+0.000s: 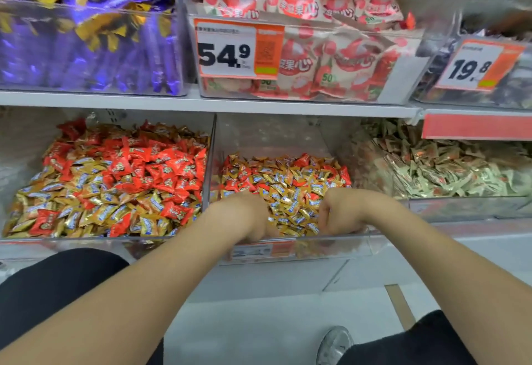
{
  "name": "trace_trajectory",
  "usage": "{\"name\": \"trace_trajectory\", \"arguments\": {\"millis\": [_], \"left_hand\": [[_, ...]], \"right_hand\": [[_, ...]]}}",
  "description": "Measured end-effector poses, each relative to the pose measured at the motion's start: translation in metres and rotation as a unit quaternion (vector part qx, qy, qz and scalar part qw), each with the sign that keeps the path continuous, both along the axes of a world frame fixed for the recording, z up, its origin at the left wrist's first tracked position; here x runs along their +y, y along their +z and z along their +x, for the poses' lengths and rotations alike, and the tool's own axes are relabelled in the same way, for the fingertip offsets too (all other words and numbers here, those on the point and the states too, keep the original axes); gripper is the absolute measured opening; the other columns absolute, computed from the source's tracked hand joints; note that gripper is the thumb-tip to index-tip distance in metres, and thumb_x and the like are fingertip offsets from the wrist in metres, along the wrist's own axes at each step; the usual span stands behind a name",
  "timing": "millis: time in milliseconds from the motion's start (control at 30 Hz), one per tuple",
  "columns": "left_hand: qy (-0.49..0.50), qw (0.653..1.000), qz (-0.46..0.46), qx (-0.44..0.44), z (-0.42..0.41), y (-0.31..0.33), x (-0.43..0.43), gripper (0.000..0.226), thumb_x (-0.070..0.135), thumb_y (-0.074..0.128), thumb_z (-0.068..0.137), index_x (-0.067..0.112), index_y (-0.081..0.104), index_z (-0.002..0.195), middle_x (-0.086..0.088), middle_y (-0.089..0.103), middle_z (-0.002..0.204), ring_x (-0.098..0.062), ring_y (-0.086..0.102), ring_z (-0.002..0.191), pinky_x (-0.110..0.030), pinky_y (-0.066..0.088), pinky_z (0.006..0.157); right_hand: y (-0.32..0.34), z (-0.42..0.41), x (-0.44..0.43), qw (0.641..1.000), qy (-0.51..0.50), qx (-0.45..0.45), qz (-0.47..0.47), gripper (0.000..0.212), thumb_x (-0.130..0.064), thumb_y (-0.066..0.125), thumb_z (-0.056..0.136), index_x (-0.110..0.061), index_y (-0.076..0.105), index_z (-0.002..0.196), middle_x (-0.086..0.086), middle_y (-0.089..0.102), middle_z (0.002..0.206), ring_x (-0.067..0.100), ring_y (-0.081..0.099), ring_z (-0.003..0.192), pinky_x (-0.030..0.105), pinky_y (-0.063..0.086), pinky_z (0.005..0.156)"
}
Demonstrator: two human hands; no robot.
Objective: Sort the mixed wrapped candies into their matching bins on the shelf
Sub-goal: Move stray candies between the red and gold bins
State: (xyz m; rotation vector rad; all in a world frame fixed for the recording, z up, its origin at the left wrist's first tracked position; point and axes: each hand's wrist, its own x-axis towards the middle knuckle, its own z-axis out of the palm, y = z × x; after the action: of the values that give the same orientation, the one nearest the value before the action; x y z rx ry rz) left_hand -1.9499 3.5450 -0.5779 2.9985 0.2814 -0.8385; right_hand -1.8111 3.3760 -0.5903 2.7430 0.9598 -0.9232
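Shop shelving in two white tiers filled my view. Upper shelf (201,104): one clear bin of purple-wrapped sweets (86,56); beside it, strawberry-print packets (339,56) behind a price tag (230,51) marked 54.9; a second tag (472,66) marked 19.8 at far right. Lower tier, three clear bins side by side. In the left bin (23,140), red candies (155,163) lay heaped toward the back and right, with gold candies (100,212) mixed through the front. The middle bin (273,134) held mostly gold candies, with a few red ones along the back and left edge. The right bin (460,209) held pale green and tan sachets (446,172). My left hand (244,215) and right hand (336,215) were both down in the front of the middle bin, near each other, knuckles up, fingers curled under into the gold candies. Whether either held a piece I could not tell, as the fingertips were buried. Below lay grey floor (259,307), one pale shoe (334,344), and black clothing at both lower corners.
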Motion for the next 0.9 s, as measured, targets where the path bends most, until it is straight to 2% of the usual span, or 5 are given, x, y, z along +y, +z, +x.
{"name": "trace_trajectory", "arguments": {"millis": [100, 300, 500, 667, 900], "left_hand": [[0.040, 0.998, -0.015, 0.049, 0.009, -0.007, 0.007, 0.058, 0.033, 0.049, 0.108, 0.007, 0.027, 0.156, -0.025, 0.043, 0.143, -0.034, 0.053, 0.098, -0.041, 0.051, 0.082], [0.113, 0.987, -0.111, 0.017, 0.016, -0.009, 0.004, 0.059, 0.008, 0.057, 0.099, -0.004, 0.027, 0.148, -0.011, 0.058, 0.090, -0.020, 0.050, 0.062, -0.018, 0.029, 0.035], [0.267, 0.898, -0.331, -0.108, 0.021, -0.034, -0.002, 0.060, 0.004, 0.079, 0.082, 0.010, 0.049, 0.133, -0.005, 0.061, 0.106, -0.018, 0.059, 0.081, -0.026, 0.048, 0.058], [0.368, 0.748, -0.521, -0.184, 0.032, -0.042, -0.007, 0.061, -0.013, 0.074, 0.087, 0.009, 0.047, 0.137, -0.019, 0.054, 0.124, -0.036, 0.070, 0.102, -0.038, 0.065, 0.069], [0.275, 0.808, -0.445, -0.271, 0.036, -0.047, 0.006, 0.023, -0.004, 0.075, 0.091, 0.017, 0.069, 0.096, -0.006, 0.066, 0.102, -0.024, 0.076, 0.083, -0.038, 0.066, 0.075]], "right_hand": [[-0.001, -0.005, 0.008, 1.000, -0.019, 0.013, -0.011, 0.018, -0.019, 0.079, 0.083, -0.001, 0.075, 0.084, 0.008, 0.061, 0.071, 0.024, 0.053, 0.061, 0.029, 0.047, 0.052], [-0.004, -0.013, 0.018, 0.984, -0.072, 0.116, 0.117, 0.068, -0.018, 0.092, 0.075, -0.009, 0.063, 0.136, 0.011, 0.071, 0.090, 0.026, 0.058, 0.070, 0.033, 0.046, 0.063], [0.007, -0.017, 0.013, 0.977, -0.065, 0.110, 0.170, 0.085, -0.015, 0.094, 0.077, -0.030, 0.051, 0.149, 0.014, 0.064, 0.122, 0.025, 0.068, 0.100, 0.030, 0.056, 0.075], [0.008, -0.013, 0.001, 0.960, -0.113, 0.099, 0.234, 0.086, -0.003, 0.091, 0.078, -0.027, 0.048, 0.148, 0.012, 0.060, 0.127, 0.020, 0.079, 0.077, 0.030, 0.064, 0.066], [0.007, 0.004, -0.003, 0.969, -0.064, -0.083, 0.226, 0.023, -0.020, 0.086, 0.084, -0.021, 0.068, 0.099, 0.007, 0.072, 0.090, 0.015, 0.067, 0.056, 0.032, 0.060, 0.059]]}}
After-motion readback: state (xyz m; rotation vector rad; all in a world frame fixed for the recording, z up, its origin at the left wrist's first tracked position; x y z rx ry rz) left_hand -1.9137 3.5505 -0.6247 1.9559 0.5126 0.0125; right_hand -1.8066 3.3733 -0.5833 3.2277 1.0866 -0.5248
